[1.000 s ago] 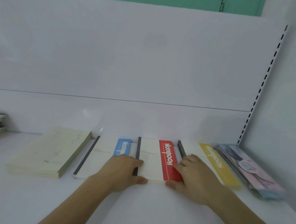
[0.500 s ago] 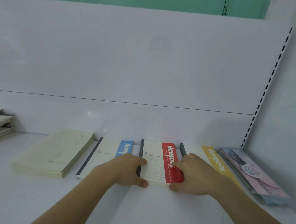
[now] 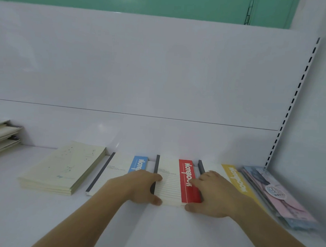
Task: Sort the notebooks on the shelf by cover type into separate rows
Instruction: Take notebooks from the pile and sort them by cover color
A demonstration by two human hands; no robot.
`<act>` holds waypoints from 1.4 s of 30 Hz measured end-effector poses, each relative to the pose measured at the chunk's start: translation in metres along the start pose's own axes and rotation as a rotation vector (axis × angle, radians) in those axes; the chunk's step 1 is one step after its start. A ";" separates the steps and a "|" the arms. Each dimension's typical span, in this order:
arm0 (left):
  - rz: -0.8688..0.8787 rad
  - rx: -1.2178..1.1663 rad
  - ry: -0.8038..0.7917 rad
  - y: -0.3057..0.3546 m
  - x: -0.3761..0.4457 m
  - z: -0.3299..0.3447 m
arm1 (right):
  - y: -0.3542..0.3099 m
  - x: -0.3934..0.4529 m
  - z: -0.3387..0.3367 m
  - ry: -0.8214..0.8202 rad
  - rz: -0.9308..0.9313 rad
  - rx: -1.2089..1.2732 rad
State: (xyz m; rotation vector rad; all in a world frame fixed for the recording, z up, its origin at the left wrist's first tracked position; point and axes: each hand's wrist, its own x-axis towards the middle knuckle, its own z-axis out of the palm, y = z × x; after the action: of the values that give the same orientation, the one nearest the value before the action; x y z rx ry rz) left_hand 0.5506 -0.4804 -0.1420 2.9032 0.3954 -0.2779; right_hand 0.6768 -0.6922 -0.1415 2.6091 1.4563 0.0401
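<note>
While both lie curled, left hand [image 3: 143,187] and right hand [image 3: 211,195] each grip the red-banded notebook [image 3: 174,184].

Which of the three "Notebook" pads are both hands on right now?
The red-banded notebook in the middle; the left hand and right hand flank it. The blue-banded notebook and yellow-banded notebook lie either side.

I see a white shelf [image 3: 35,216] carrying a row of notebook piles: cream stack [image 3: 64,168], blue-striped notebook [image 3: 118,169], red-striped notebook [image 3: 175,181], yellow-striped notebook [image 3: 238,179], pastel stack [image 3: 278,195]. Another pile [image 3: 2,136] lies far left.
</note>
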 end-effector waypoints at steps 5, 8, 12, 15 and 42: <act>0.036 -0.098 0.196 -0.003 -0.018 -0.002 | -0.010 -0.003 -0.011 0.119 0.048 0.047; -0.006 -0.092 0.487 -0.010 -0.032 0.003 | -0.030 0.002 -0.017 0.276 0.048 0.098; -0.093 -0.017 0.677 -0.034 -0.056 0.010 | -0.077 0.008 -0.024 0.348 0.052 0.158; -0.138 0.053 0.749 -0.061 -0.085 0.007 | -0.113 0.015 -0.036 0.323 0.019 0.174; -0.457 0.082 0.902 -0.452 -0.319 -0.045 | -0.549 0.186 -0.134 0.463 -0.215 0.333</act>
State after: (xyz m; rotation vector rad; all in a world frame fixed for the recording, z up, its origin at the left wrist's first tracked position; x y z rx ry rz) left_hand 0.1284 -0.1212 -0.1076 2.7968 1.1878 1.0093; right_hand 0.2983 -0.2347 -0.0993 2.8065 2.0479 0.4390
